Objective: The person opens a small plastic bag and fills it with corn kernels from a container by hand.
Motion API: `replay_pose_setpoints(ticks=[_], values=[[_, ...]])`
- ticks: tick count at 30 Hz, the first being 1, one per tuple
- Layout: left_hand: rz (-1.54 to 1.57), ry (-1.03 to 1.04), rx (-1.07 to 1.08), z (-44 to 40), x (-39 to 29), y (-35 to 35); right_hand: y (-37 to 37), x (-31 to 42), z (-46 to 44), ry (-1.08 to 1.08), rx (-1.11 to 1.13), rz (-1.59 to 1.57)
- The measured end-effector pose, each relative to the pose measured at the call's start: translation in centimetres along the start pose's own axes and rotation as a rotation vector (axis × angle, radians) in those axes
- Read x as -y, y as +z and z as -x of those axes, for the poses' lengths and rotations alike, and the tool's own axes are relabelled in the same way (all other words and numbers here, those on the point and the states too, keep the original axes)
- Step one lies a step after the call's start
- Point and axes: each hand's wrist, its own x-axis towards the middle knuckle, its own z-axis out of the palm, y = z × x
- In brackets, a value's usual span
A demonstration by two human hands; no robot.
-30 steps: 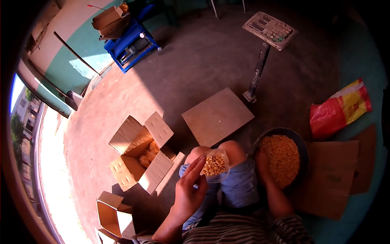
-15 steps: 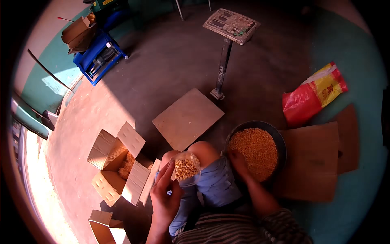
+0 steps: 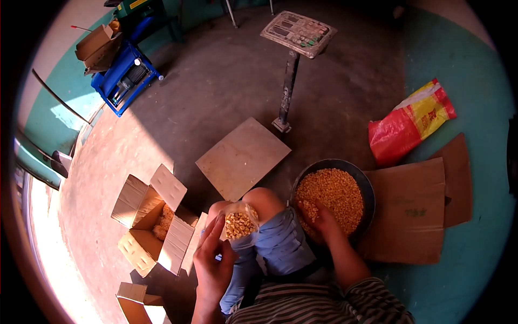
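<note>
My left hand [image 3: 215, 264] holds a clear plastic bag [image 3: 252, 209] upright over my lap, gripping its left edge. Yellow-orange corn kernels [image 3: 237, 227] fill the bag's lower part. To the right, my right hand [image 3: 327, 224] is cupped inside a dark round basin [image 3: 369, 194], near its left rim. A small heap of corn kernels [image 3: 308, 209] lies in that palm, with the fingers curled around it. Many more loose kernels [image 3: 337, 189] spread across the basin.
A platform scale [image 3: 245, 156] with a display on a post stands ahead. Open cardboard boxes [image 3: 175, 243] are at left, one with small filled bags inside. Flattened cardboard [image 3: 404, 216] and a red-yellow sack [image 3: 396, 135] lie right. A blue-framed machine [image 3: 124, 78] stands far left.
My right hand has turned palm up and come up with a heap of kernels in it. The left hand still holds the bag. The whole view has shifted slightly.
</note>
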Motion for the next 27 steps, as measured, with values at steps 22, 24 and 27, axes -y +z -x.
replay_pose_setpoints(ticks=[22, 24, 27], values=[[-0.001, -0.013, 0.003, 0.0, -0.4, 0.2, 4.1, -1.6, 4.2, -0.073, 0.116, 0.088], [-0.002, -0.013, 0.004, -0.1, -0.3, 0.2, 3.6, -1.2, 3.8, -0.117, 0.08, 0.116], [-0.003, -0.013, 0.005, -0.1, -0.2, 0.2, 0.6, 0.6, 1.7, 0.08, 0.374, -0.017]])
